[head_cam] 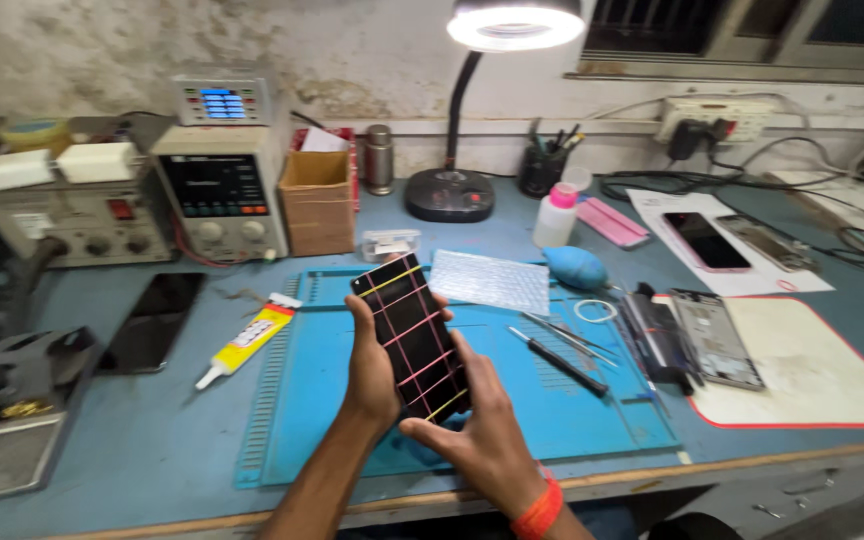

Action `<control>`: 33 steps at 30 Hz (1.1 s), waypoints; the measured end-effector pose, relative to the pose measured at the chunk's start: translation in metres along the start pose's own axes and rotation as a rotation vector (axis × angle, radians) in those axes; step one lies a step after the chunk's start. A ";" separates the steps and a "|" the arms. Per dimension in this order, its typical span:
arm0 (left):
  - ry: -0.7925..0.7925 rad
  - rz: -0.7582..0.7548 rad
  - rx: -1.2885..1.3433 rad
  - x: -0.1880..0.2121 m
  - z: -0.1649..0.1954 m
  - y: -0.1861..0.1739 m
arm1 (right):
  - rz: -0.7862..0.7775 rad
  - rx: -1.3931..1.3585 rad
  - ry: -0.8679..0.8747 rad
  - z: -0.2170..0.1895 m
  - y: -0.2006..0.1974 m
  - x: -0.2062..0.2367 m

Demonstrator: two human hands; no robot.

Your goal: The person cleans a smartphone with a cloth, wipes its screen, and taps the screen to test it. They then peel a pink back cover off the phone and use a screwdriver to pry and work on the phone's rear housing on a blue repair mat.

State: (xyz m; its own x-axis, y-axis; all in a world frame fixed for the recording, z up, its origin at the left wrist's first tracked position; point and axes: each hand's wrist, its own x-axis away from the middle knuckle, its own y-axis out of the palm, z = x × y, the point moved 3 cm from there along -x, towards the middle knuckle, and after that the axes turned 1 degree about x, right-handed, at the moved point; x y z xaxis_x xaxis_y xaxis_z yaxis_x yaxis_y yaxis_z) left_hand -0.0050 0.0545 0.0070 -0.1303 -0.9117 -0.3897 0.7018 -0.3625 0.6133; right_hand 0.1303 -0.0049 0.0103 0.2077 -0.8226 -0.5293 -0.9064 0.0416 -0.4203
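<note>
Phone (412, 335), rubber-banded, pinched by both our hands' fingers (422, 428) above the blue worktop (152, 440); stained wall (102, 40) behind, forearms cropped.

Glossy black glass phone (411, 335) (rubber-banded) above a matt blue rubbery mat (332, 420).

A blue work mat (332, 440) is laid on the bench. A yellow glue tube (248, 340) is placed at its left edge, with a dark phone (152, 322) further left. A screwdriver (558, 361) and tweezers (567, 333) are set on the mat — a bubble-wrap sheet (489, 280) behind them. A ring lamp (515, 24) is lit above; a bench power supply (222, 195) is switched on — a cardboard box (318, 200) just beside it.
</note>
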 end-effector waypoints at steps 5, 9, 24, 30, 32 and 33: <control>0.046 -0.046 -0.223 -0.001 0.000 0.011 | 0.005 -0.009 0.078 -0.001 -0.007 -0.007; 0.110 -0.144 -0.560 0.001 0.002 0.036 | 0.054 -0.058 0.137 -0.001 -0.031 -0.014; -0.157 -0.179 -1.047 0.016 0.002 0.000 | 0.446 0.847 0.428 0.182 -0.377 0.006; -0.214 -0.155 -1.124 0.010 0.003 -0.016 | 0.329 1.026 0.854 0.253 -0.456 0.041; -0.230 -0.155 -1.138 0.010 0.002 -0.012 | 0.276 1.062 0.891 0.274 -0.462 0.047; -0.268 -0.132 -1.165 0.011 0.002 -0.011 | 0.246 1.080 0.908 0.283 -0.464 0.050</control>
State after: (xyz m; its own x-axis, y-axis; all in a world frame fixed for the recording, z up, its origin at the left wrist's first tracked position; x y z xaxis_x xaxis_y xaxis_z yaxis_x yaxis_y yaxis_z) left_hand -0.0156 0.0480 -0.0026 -0.2932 -0.9420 -0.1630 0.8658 -0.1893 -0.4633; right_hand 0.6657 0.0955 -0.0293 -0.5873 -0.7851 -0.1965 -0.0799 0.2979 -0.9513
